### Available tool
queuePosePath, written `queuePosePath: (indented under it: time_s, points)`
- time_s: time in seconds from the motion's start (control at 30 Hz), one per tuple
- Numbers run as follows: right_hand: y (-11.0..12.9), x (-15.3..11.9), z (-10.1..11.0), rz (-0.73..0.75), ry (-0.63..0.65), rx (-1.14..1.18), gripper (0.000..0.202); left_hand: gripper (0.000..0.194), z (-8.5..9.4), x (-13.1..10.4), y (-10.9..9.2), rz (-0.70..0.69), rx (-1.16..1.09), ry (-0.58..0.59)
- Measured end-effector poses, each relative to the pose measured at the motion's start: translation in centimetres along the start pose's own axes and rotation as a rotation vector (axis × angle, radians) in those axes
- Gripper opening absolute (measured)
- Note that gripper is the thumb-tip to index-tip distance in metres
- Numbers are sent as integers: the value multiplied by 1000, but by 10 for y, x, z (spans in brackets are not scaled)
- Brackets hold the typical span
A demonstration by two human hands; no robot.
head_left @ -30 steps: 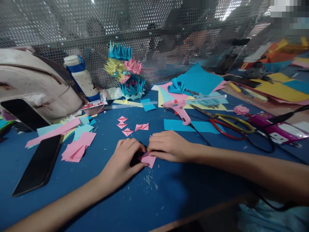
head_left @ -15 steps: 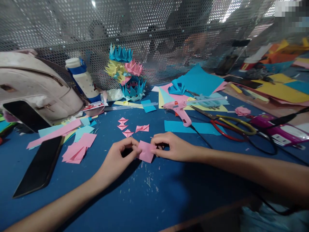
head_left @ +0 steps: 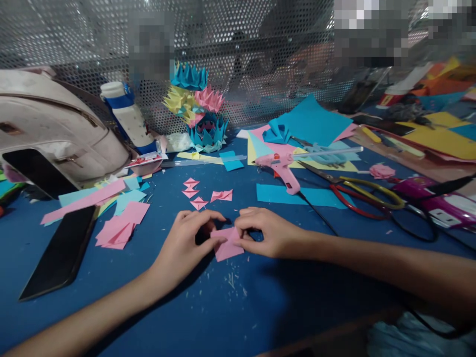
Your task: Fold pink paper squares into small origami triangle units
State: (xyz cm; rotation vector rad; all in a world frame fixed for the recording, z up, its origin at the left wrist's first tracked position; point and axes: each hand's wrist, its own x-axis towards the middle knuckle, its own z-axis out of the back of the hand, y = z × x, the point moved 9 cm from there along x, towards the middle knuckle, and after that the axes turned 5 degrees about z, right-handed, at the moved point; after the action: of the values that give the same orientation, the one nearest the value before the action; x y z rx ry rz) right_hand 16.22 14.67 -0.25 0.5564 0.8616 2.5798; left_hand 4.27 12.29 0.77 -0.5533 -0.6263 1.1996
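Between my two hands is a small pink paper square (head_left: pixel 227 248), held just over the blue table. My left hand (head_left: pixel 189 233) has its thumb on the paper's left part, with the index finger raised and curved above it. From the other side, my right hand (head_left: pixel 260 230) pinches the right edge between thumb and curled fingers. Beyond them lie several small folded pink pieces (head_left: pixel 199 203) and a twisted pink piece (head_left: pixel 222 195). A stack of loose pink paper squares (head_left: pixel 119 230) rests left of my left hand.
A pink glue gun (head_left: pixel 280 166) and scissors (head_left: pixel 366 193) lie beyond my right hand, the gun's cord running close to that arm. At left are a phone (head_left: pixel 61 253), a bag (head_left: pixel 55 124) and a bottle (head_left: pixel 128 116). Folded paper flowers (head_left: pixel 206 131) stand at the back.
The pink paper has turned and moved slightly nearer to me. My left index finger has lifted from it, while the right hand keeps its pinch. The view has shifted slightly.
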Motion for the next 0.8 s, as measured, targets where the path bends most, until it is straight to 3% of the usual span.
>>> queuePosePath:
  time_s: [0.07, 0.17, 0.33, 0.47, 0.67, 0.8]
  points:
    - [0, 0, 1, -16, 0, -77, 25, 14, -2, 0, 2, 6, 46, 7]
    - [0, 2, 5, -4, -4, -151, 3, 13, -4, -1, 2, -13, 89, 25]
    - [14, 1, 8, 235, 17, -163, 15, 7, -5, -5, -6, -111, 110, 42]
    - [26, -8, 2, 441, 99, -341, 23, 18, -2, -12, -16, -283, 164, 29]
    - [29, -11, 4, 513, 105, -404, 36, 26, -1, -26, -28, -501, 317, -52]
    - [29, -10, 4, 532, 98, -435, 34, 26, -4, -32, -34, -570, 420, -96]
